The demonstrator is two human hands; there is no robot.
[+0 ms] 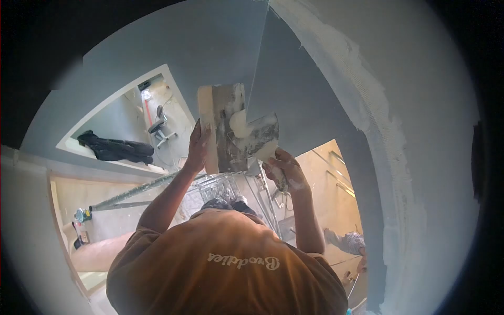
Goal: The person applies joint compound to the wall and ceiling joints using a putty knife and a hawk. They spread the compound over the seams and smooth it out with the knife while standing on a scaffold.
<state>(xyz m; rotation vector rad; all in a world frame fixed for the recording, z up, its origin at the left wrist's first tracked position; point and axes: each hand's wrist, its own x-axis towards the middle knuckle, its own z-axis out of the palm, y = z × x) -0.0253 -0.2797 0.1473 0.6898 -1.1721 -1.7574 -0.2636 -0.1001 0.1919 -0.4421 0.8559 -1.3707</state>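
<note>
My left hand (197, 148) is closed on the pale edge of a wide filling knife, whose broad grey blade (226, 149) is smeared with filler. A lump of off-white filler (239, 124) sits on that blade. Closed around the handle of a smaller putty knife (265, 130), my right hand (287, 170) has white smears on it. The putty knife's smeared blade overlaps the right side of the wide blade. Both tools are in front of my chest, close to a grey wall corner.
A broad band of pale filler (380, 121) runs down the wall at right. Below are metal scaffold or ladder rails (139, 193). A dark jacket (118, 148) hangs over the sill of a wall opening, with an office chair (160, 126) beyond. Another person's sleeve (352, 242) shows at lower right.
</note>
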